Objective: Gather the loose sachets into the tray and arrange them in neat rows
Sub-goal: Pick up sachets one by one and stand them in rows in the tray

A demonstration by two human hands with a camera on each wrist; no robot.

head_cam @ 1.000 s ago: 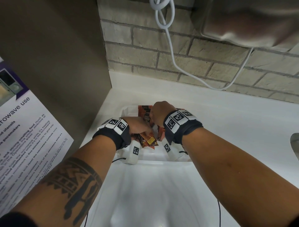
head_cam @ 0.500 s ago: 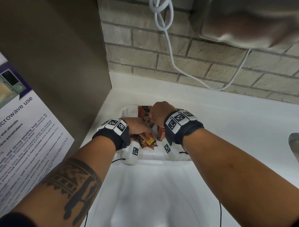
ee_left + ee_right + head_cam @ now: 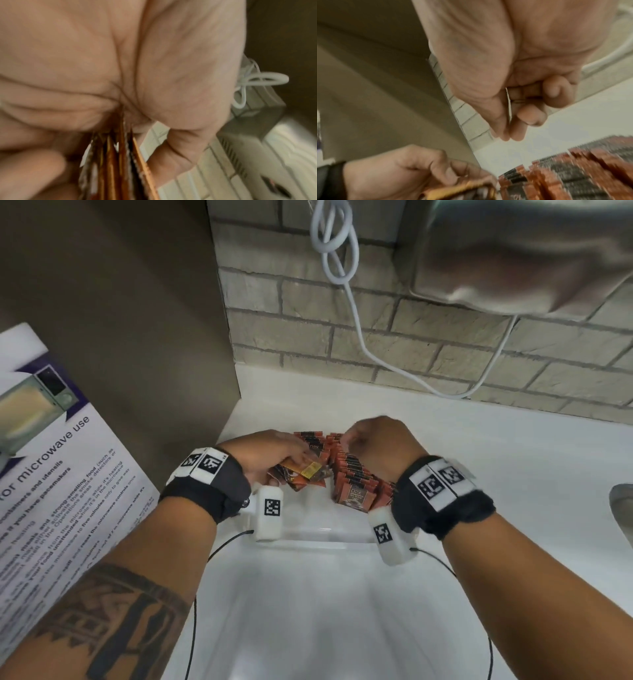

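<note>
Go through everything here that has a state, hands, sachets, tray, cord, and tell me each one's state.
Left hand: grips a bunch of sachets.
Right hand: fingers curled, thumb against fingertips, holding nothing visible.
Row of sachets: standing on edge in the tray, packed together.
Tray: on the counter, partly filled.
Cord: looped, hanging on the brick wall.

Even, soft indoor light; head view sharp w/ edge bowing; both wrist views blurred, esp. near sachets [image 3: 573, 175].
</note>
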